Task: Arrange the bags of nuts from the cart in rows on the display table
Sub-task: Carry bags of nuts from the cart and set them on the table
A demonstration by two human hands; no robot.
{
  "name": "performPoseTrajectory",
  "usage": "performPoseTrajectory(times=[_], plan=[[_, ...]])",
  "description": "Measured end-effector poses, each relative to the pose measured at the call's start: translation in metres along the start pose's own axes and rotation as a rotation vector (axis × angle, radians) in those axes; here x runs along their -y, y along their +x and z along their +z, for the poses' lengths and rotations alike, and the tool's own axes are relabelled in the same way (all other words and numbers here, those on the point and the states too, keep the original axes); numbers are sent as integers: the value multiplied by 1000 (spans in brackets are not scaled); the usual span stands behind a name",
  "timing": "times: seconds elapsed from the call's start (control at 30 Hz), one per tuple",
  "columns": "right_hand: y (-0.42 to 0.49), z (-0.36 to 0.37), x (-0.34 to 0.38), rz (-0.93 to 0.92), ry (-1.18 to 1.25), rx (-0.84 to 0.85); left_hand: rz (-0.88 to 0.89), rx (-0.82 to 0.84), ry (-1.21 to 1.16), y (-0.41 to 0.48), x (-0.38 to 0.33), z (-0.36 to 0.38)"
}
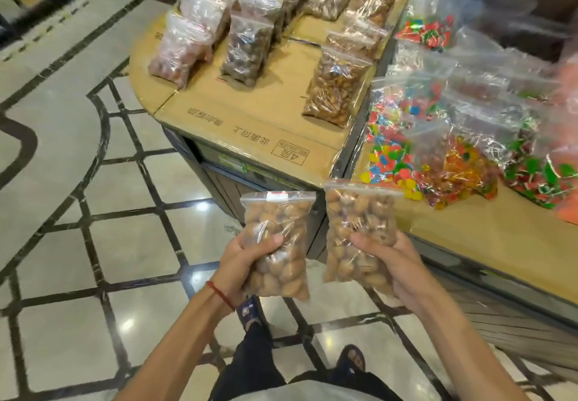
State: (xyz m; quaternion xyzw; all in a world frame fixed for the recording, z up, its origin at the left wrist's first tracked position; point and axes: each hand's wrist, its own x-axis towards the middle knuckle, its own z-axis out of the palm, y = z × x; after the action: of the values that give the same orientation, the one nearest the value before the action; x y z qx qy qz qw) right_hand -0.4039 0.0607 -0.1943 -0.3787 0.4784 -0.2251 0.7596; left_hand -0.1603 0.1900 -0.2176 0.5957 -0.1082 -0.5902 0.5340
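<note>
My left hand [247, 260] grips a clear zip bag of light brown nuts [276, 213] upright in front of me. My right hand [391, 260] grips a second bag of the same nuts [356, 213], also upright. Both bags hang over the floor, just short of the near edge of the cardboard-covered display table [250, 125]. On that table stand rows of nut bags: a reddish row [178, 50] at left, a dark brown row [245, 47] in the middle, and a golden brown row [337, 88] at right. No cart is in view.
To the right, a second counter [469, 228] holds several bags of coloured candy [394, 138]. Bare cardboard lies at the near end of the table between the rows. A tiled floor with dark lines spreads to the left; my feet show below.
</note>
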Motion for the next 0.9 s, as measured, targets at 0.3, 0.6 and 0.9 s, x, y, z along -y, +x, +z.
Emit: performPoseTrajectory(times=[0.3, 0.6, 0.9], plan=[[72, 105, 43, -81, 91, -133, 26, 121, 107, 84, -122, -74], [153, 137, 111, -125, 64, -142, 84, 147, 191, 170, -215, -72], [236, 138, 175, -145, 78, -89, 160, 120, 237, 249, -295, -46]])
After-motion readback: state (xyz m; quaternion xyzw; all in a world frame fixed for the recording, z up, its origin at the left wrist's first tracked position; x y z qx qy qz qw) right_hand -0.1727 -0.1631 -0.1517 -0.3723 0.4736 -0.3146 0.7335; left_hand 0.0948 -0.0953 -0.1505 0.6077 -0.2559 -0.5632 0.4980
